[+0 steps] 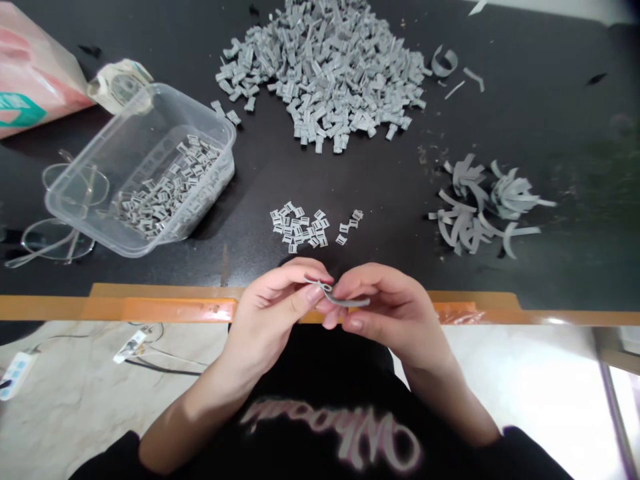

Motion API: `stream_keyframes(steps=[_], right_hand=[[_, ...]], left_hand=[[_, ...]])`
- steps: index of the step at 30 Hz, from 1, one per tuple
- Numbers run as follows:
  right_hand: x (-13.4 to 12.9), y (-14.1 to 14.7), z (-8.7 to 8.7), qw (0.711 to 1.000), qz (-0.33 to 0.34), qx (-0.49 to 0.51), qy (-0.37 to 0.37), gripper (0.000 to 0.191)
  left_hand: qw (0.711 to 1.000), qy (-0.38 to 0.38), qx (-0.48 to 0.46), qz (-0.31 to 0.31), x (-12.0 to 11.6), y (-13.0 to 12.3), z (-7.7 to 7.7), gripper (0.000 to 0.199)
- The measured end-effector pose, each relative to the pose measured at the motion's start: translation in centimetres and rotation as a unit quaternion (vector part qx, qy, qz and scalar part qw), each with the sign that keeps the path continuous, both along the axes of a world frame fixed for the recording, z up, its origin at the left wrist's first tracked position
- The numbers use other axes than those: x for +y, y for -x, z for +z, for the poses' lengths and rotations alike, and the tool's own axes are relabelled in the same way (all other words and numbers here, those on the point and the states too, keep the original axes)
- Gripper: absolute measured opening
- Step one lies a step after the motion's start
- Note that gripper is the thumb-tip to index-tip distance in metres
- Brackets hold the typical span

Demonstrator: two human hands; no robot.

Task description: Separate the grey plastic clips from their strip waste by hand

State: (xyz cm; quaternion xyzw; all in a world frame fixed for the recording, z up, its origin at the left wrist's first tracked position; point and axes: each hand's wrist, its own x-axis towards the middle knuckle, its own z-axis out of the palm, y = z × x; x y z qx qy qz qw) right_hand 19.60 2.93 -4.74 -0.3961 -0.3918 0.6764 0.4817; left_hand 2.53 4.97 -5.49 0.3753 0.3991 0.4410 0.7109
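We hold both hands up over the near edge of the black bench (565, 200), with a thin grey plastic strip (347, 301) between them, right at the centre of our clock. Our left hand (273, 313) is nearly closed, pinching the strip's narrow, curled end between its fingertips (314, 294). Our right hand (390, 313) is curled just as closely around the longer part. A pinch kept at the fingertips, with the hands close together, serves us best here: it gives the thin plastic little room to twist or slip (a looser, wider hold would let it flex).

At 12 o'clock lies a large heap of grey plastic clips (320, 80), and a small cluster of clips (297, 227) sits nearer us. At 10 o'clock a clear plastic tub (200, 107) holds more clips (165, 190), with eyeglasses (65, 213) beside it at 9 o'clock. Curved grey offcuts (480, 200) lie at 2 o'clock.
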Motion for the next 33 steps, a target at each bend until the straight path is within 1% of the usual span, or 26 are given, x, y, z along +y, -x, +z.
stream_keyframes(steps=[3,5,9,11,14,17,19,20,23,25,26,28,30,33], right_hand=[[-0.1,0.1,0.2,0.999,-0.014,-0.022,-0.019,0.002],[-0.2,0.2,0.3,0.997,-0.029,-0.068,-0.032,0.005],[-0.3,0.3,0.3,0.976,-0.065,-0.197,-0.064,0.008],[-0.4,0.3,0.1,0.967,-0.066,-0.231,-0.085,0.008],[-0.4,0.1,0.1,0.969,-0.058,-0.224,-0.087,0.009],[-0.3,0.3,0.2,0.978,-0.064,-0.194,-0.046,0.007],[-0.2,0.6,0.3,0.98,-0.085,-0.181,-0.012,0.005],[-0.1,0.8,0.3,0.98,-0.096,-0.176,0.001,0.008],[0.1,1.1,0.3,0.98,-0.117,-0.159,0.017,0.013],[0.2,1.2,0.3,0.982,-0.116,-0.144,0.024,0.01],[0.3,1.2,0.2,0.984,-0.114,-0.133,0.026,0.008],[0.3,1.2,0.1,0.988,-0.107,-0.111,0.02,0.007],[0.3,1.1,0.1,0.99,-0.1,-0.104,-0.006,0.007],[0.3,0.8,0.1,0.983,-0.088,-0.148,-0.056,0.008]], left_hand=[[0.998,-0.056,0.033,-0.008,0.1,0.1,0.0,0.006],[0.996,-0.069,0.052,-0.01,0.1,0.1,0.1,0.009],[0.998,-0.037,0.041,-0.018,0.1,-0.1,0.3,0.013],[0.999,-0.025,0.029,-0.013,0.0,-0.2,0.3,0.01],[0.998,-0.037,0.045,-0.003,-0.1,-0.3,0.2,0.009],[0.989,-0.1,0.109,-0.009,-0.1,-0.1,0.2,0.011],[0.975,-0.153,0.161,-0.015,-0.1,0.0,0.4,0.015],[0.966,-0.177,0.187,-0.013,-0.1,0.1,0.5,0.017],[0.935,-0.246,0.257,0.008,-0.2,0.1,0.8,0.024],[0.917,-0.283,0.281,0.024,-0.4,0.0,0.8,0.027],[0.913,-0.291,0.283,0.032,-0.5,0.0,0.7,0.028],[0.922,-0.274,0.267,0.053,-0.6,-0.1,0.5,0.026],[0.944,-0.229,0.227,0.072,-0.7,-0.2,0.2,0.021],[0.971,-0.156,0.163,0.074,-0.6,-0.2,-0.2,0.013]])
